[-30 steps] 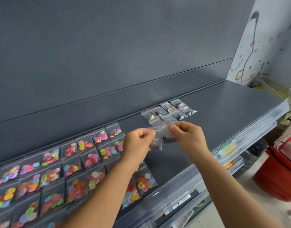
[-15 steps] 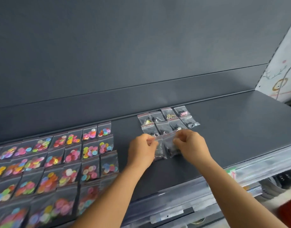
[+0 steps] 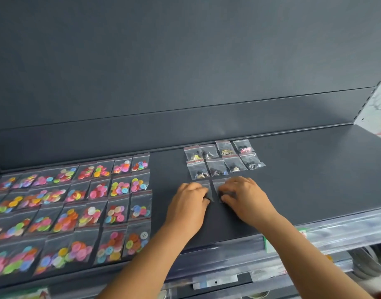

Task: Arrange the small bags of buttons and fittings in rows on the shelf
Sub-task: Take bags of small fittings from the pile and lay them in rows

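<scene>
Two small clear bags [image 3: 215,188] are pressed flat against the dark shelf [image 3: 303,169], side by side under the fingertips of both hands. The left hand [image 3: 189,201] is curled with its fingers bent down onto the left bag; the right hand [image 3: 243,197] is spread, its fingers laid over the right bag. Dark fittings are seen through the plastic, partly hidden by the fingers. Each bag's long axis runs away from the fingers toward the back panel, top edge farthest. Just beyond the fingertips, two rows of fittings bags [image 3: 224,160] are laid; well to the left of the left hand, coloured button bags [image 3: 112,190] are ranked.
</scene>
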